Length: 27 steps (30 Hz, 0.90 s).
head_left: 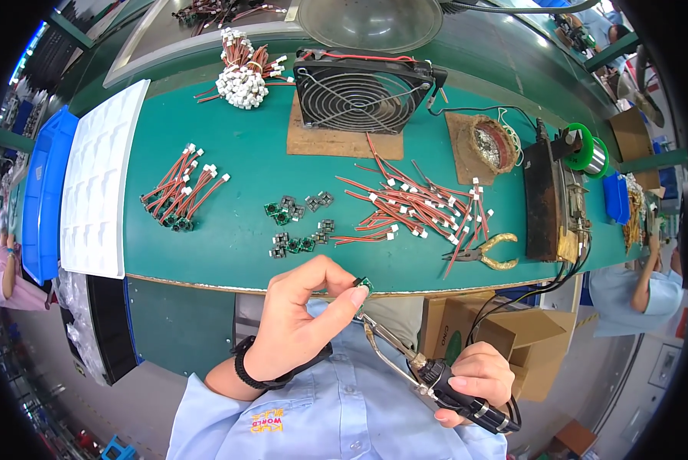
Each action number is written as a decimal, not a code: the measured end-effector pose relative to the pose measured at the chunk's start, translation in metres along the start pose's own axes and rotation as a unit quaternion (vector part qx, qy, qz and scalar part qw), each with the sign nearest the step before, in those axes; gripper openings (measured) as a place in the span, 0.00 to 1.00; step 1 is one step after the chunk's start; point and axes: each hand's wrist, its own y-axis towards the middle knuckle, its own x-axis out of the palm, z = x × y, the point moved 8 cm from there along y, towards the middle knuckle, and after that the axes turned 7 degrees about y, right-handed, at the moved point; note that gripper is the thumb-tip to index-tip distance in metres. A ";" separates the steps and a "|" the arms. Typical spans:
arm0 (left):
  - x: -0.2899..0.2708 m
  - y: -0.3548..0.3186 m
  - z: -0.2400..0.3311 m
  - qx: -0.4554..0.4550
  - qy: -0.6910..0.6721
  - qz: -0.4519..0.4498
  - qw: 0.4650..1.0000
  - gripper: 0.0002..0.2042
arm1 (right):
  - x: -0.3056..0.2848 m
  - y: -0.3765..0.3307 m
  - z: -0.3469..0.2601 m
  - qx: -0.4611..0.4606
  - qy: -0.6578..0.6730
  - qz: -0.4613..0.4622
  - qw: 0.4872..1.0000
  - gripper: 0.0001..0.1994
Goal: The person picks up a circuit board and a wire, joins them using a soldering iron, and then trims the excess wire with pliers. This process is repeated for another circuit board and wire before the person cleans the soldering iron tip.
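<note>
Between thumb and forefinger, my left hand (302, 318) pinches a small green circuit board (364, 284) just off the table's front edge. The fingers of my right hand (478, 383) wrap round the black handle of a soldering iron (428, 369). Its metal tip and a thin bent tube beside it point up at the board, close below it; I cannot tell whether they touch. Beyond my hands, several small boards (307, 244) lie in loose groups. Red-and-brown wires with white connectors (413, 207) are spread to their right. Boards with wires attached (179, 188) lie in a pile on the left.
A black fan (363, 96) stands at the back, beside a bundle of white connectors (243, 86). Rightward are yellow-handled pliers (497, 251), a round tin (493, 146), a dark metal box (541, 199) and a solder spool (589, 151). A white tray (102, 180) and blue bin (45, 192) flank the left.
</note>
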 end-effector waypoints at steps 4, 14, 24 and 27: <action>0.001 0.000 0.000 0.002 0.007 -0.003 1.000 0.05 | 0.000 0.000 0.001 -0.004 -0.003 0.005 1.000 0.25; 0.001 -0.001 0.001 -0.003 0.019 0.002 1.000 0.05 | 0.000 -0.001 0.002 0.007 0.003 0.009 1.000 0.24; -0.002 -0.002 0.003 0.010 0.057 0.014 0.998 0.05 | 0.000 0.002 0.001 0.011 -0.001 -0.002 1.000 0.24; -0.002 -0.002 0.002 0.008 0.046 0.012 0.999 0.05 | 0.001 0.003 -0.003 -0.006 -0.014 -0.021 1.000 0.24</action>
